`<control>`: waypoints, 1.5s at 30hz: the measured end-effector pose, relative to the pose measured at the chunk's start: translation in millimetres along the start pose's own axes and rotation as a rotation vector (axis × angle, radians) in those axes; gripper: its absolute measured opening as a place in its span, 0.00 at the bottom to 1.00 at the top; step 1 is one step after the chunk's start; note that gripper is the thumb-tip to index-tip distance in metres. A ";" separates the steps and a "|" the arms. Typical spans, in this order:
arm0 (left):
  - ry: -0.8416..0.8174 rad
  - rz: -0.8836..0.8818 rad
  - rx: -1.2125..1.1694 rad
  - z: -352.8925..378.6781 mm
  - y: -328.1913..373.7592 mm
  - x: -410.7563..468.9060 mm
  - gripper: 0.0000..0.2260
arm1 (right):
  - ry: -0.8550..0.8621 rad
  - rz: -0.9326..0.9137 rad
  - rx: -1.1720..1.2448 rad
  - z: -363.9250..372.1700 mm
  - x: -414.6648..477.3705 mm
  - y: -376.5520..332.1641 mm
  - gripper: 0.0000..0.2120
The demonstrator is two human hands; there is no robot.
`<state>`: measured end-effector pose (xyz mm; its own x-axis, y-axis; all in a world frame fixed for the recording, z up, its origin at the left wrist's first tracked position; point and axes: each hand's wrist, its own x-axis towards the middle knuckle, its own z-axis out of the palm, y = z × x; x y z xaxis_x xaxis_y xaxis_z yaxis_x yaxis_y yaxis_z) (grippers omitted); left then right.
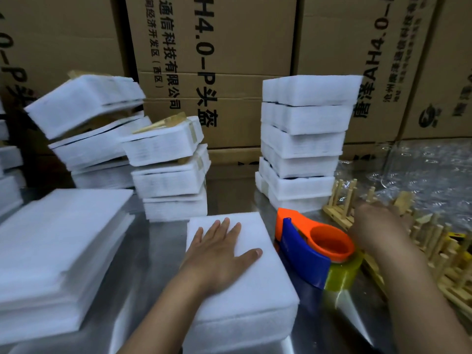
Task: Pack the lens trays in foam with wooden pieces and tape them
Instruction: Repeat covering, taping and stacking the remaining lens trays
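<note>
White foam pack (245,297) lies flat in the middle of the steel table (329,320), near its front edge. The left hand (219,254) rests palm down on the pack's top, fingers straight and spread, thumb out to the right, gripping nothing. Just right of the pack stands an orange and blue dispenser (304,244) with a yellowish tape (344,274) roll at its near end. The right hand (375,226) reaches past the dispenser to the wooden pieces (439,254) heaped at the table's right side. It is blurred, so whether its fingers are clamped on a piece cannot be told.

Loose foam sheets (56,246) are piled at the left. Behind the pack rise three stacks of wrapped foam bundles: a leaning stack (89,129) at the left, a shorter stack (171,169) beside it with brown tape strips on its bundles, and a tall stack (304,139) at the right. Bubble wrap (429,169) lies behind the wooden pieces. Printed cardboard boxes (229,60) wall off the back.
</note>
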<state>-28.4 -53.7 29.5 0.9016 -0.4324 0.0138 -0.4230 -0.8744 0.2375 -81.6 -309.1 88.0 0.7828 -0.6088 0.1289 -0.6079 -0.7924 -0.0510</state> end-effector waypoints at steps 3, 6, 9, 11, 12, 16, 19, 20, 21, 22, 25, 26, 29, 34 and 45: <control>-0.001 0.000 0.000 -0.7 0.4 -0.6 0.36 | 0.102 -0.011 -0.063 1.8 5.7 4.7 0.15; -0.003 0.002 -0.005 -1.2 0.1 -0.2 0.35 | 0.106 -0.013 0.004 0.1 15.7 12.3 0.17; -0.003 0.002 -0.008 -0.8 0.1 -0.3 0.35 | 0.074 -0.050 0.014 -7.7 23.5 18.1 0.15; 0.001 0.004 -0.011 -0.7 0.0 -0.3 0.35 | 0.046 -0.077 -0.023 -13.8 25.2 19.0 0.14; 0.002 0.006 -0.012 -0.7 0.0 -0.4 0.35 | 0.034 -0.087 -0.035 -16.3 25.2 18.9 0.14; 0.000 0.007 -0.014 -1.1 0.2 -1.1 0.35 | 0.057 -0.149 0.010 -18.3 27.8 18.5 0.16; -0.002 0.008 -0.020 -1.4 0.3 -1.6 0.35 | 0.048 -0.221 0.075 -17.1 31.9 15.4 0.17; -0.001 0.009 -0.020 -1.6 0.3 -1.7 0.35 | 0.056 -0.231 0.096 -15.9 33.5 14.5 0.16; -0.002 0.009 -0.021 -1.9 0.3 -1.7 0.35 | 0.075 -0.238 0.121 -13.9 35.3 14.2 0.15; -0.002 0.009 -0.024 -2.0 0.4 -1.5 0.35 | 0.105 -0.245 0.143 -11.1 37.2 13.9 0.15; 0.001 0.009 -0.027 -1.7 0.4 -1.4 0.35 | 0.192 -0.234 0.235 -0.7 42.0 12.9 0.15; 0.002 0.008 -0.025 -1.4 0.4 -1.4 0.35 | 0.207 -0.220 0.278 2.1 43.0 12.1 0.15; 0.004 0.007 -0.024 -1.1 -0.1 -1.4 0.35 | 0.227 -0.169 0.339 6.3 44.9 10.4 0.15; 0.002 0.006 -0.033 -1.0 -0.2 -1.1 0.35 | 0.085 -0.128 0.243 8.6 46.8 10.3 0.07; -0.012 0.007 -0.016 -1.1 -0.4 -1.0 0.35 | 0.358 -0.322 0.355 -58.0 26.1 -11.9 0.10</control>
<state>-29.1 -52.7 30.4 0.8973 -0.4415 0.0039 -0.4280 -0.8677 0.2530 -61.6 -313.3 149.4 0.7894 -0.3338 0.5152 -0.2171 -0.9368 -0.2742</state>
